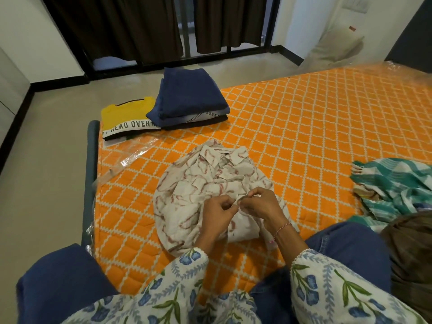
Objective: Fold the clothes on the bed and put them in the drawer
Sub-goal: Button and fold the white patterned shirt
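A cream collared shirt [187,183] with reddish-brown marks lies rumpled on the orange quilted bed [292,127], collar pointing away from me. My left hand [216,213] and my right hand [258,204] meet over its front opening, each pinching an edge of the fabric between fingers and thumb. At the bed's far left corner a folded stack of navy clothes [189,97] sits beside a folded yellow T-shirt [127,118] with white lettering. No drawer is in view.
A crumpled green-and-white checked cloth [395,183] lies at the right edge of the bed, with a brown garment [411,258] nearer me. Clear plastic wrap [131,155] covers the mattress edges. Dark curtains [131,26] hang at the back beyond a bare floor [46,160].
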A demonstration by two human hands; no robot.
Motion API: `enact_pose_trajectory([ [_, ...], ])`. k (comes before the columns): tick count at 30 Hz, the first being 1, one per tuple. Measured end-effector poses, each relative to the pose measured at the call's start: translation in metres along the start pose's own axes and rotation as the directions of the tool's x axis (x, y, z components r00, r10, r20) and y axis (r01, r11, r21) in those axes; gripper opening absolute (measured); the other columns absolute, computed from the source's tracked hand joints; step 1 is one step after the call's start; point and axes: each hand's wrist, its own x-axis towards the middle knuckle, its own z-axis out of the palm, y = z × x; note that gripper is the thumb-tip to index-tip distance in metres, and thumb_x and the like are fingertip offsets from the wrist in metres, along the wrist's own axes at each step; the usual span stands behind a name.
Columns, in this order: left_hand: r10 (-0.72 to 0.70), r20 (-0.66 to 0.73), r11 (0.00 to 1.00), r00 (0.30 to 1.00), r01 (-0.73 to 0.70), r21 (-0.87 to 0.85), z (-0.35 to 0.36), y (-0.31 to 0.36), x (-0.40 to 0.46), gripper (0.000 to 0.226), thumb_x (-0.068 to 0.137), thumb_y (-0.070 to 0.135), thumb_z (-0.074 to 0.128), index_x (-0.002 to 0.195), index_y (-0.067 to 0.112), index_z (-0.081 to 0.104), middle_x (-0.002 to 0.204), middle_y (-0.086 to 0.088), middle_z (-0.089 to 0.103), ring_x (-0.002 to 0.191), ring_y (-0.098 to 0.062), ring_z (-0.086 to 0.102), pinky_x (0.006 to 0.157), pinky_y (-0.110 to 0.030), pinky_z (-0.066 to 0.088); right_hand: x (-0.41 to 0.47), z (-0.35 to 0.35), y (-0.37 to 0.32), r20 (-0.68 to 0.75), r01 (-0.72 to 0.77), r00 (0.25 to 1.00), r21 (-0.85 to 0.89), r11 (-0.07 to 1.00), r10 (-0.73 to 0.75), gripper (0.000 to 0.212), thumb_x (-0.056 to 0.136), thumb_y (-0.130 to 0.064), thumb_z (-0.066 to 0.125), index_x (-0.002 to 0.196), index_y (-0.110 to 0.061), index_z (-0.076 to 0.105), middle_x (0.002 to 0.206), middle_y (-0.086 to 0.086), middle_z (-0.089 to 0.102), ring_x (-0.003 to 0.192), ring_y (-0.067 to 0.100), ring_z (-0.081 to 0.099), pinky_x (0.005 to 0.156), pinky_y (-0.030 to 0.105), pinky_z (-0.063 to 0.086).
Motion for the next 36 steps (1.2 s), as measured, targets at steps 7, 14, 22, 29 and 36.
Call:
enact_pose_trajectory([
  [7, 0.065, 0.189, 0.992, 0.98, -0.084, 0.096, -0.005, 0.004, 0.008, 0.017, 0.081, 0.007, 0.064, 0.066, 0.013, 0.064, 0.058, 0.005, 0.059, 0.056, -0.009, 0.052, 0.057, -0.027, 0.042, 0.001, -0.006, -0.005, -0.009, -0.071, 0.997, 0.014, 0.997, 0.071, 0.035, 0.068, 0.015, 0.072, 0.066, -0.008, 0.046, 0.061, 0.014, 0.056, 0.057, 0.028, 0.059, 0.059, 0.036, 0.054],
  [14, 0.117, -0.09, 0.899, 0.989, -0.067, 0.433, 0.003, 0.008, -0.002, 0.028, 0.087, 0.033, 0.059, 0.073, 0.01, 0.068, 0.062, -0.005, 0.064, 0.059, -0.019, 0.058, 0.056, -0.038, 0.048, 0.0, 0.012, 0.001, -0.147, -0.016, 0.989, 0.046, 0.999, 0.023, 0.037, 0.063, 0.013, 0.069, 0.056, -0.012, 0.043, 0.055, 0.008, 0.049, 0.06, 0.026, 0.056, 0.051, 0.029, 0.047],
  [22, 0.093, -0.047, 0.976, 0.995, -0.082, 0.203, -0.002, -0.002, 0.002, 0.035, 0.074, 0.039, 0.057, 0.07, 0.008, 0.071, 0.059, -0.003, 0.067, 0.056, -0.015, 0.063, 0.053, -0.033, 0.049, -0.001, 0.011, -0.001, -0.092, -0.036, 0.995, 0.018, 0.999, 0.038, 0.034, 0.064, 0.015, 0.07, 0.062, -0.01, 0.048, 0.061, 0.011, 0.056, 0.059, 0.025, 0.059, 0.048, 0.025, 0.047],
  [29, -0.106, 0.099, 0.969, 0.989, 0.125, -0.211, -0.006, -0.004, 0.006, 0.024, 0.079, -0.001, 0.061, 0.058, 0.01, 0.057, 0.056, -0.006, 0.048, 0.055, -0.015, 0.043, 0.055, -0.029, 0.034, -0.002, 0.005, -0.001, -0.005, 0.07, 0.998, -0.019, 0.997, -0.07, 0.034, 0.068, 0.016, 0.067, 0.063, -0.01, 0.046, 0.069, 0.02, 0.06, 0.072, 0.036, 0.065, 0.055, 0.033, 0.05],
  [36, -0.301, 0.396, 0.749, 0.867, 0.472, -0.465, -0.02, -0.002, 0.008, 0.022, 0.086, -0.009, 0.055, 0.069, 0.005, 0.058, 0.068, -0.009, 0.062, 0.059, -0.015, 0.062, 0.057, -0.022, 0.048, -0.003, 0.001, -0.002, 0.118, 0.092, 0.988, 0.066, 0.994, -0.099, 0.038, 0.075, 0.022, 0.06, 0.066, -0.009, 0.04, 0.076, 0.024, 0.057, 0.054, 0.025, 0.055, 0.047, 0.026, 0.047],
])
